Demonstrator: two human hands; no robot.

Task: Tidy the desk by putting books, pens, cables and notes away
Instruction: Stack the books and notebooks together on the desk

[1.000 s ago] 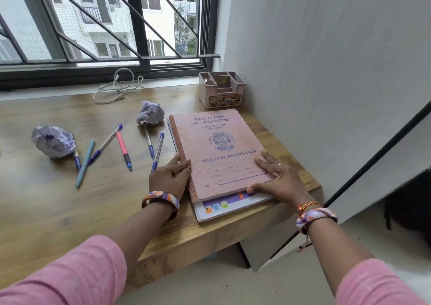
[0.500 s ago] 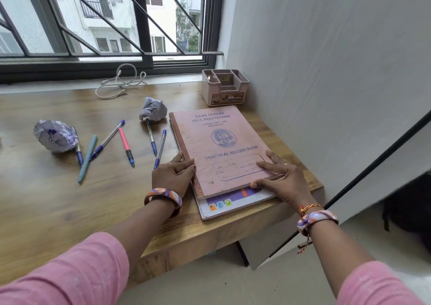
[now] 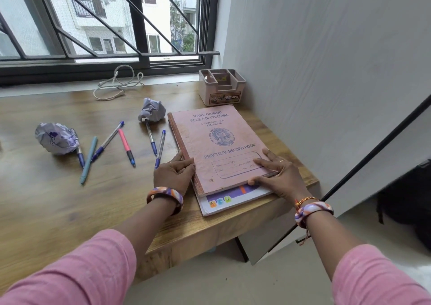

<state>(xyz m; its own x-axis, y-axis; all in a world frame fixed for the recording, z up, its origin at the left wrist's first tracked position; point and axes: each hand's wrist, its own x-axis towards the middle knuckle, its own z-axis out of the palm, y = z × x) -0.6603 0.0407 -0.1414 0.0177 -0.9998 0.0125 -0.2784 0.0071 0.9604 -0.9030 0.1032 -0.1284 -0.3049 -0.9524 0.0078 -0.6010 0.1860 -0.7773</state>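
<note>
I see the wooden desk [image 3: 58, 211] spread under both hands, ending just past my right hand [image 3: 277, 176]. The pink record book [image 3: 217, 146] lies flat between the hands on top of a white book [image 3: 233, 201], whose near edge sticks out below my right thumb. My left hand [image 3: 173, 174] rests against the record book's spine edge, fingers fairly straight and laid along it. My right hand lies on the near right corner, fingers spread flat on the cover and the thumb at the near edge; I cannot tell whether it grips the stack. Beyond the book, far ahead of my right hand, stands a pink desk organiser [image 3: 221, 90]. A white cable [image 3: 119, 83] is looped ahead of my left hand by the window. A crumpled paper ball [image 3: 56, 137] sits far to my left; a second paper ball [image 3: 151, 111] sits ahead of my left hand. Six pens [image 3: 126, 143] lie scattered between them, the closest nearly touching my left fingers.
</note>
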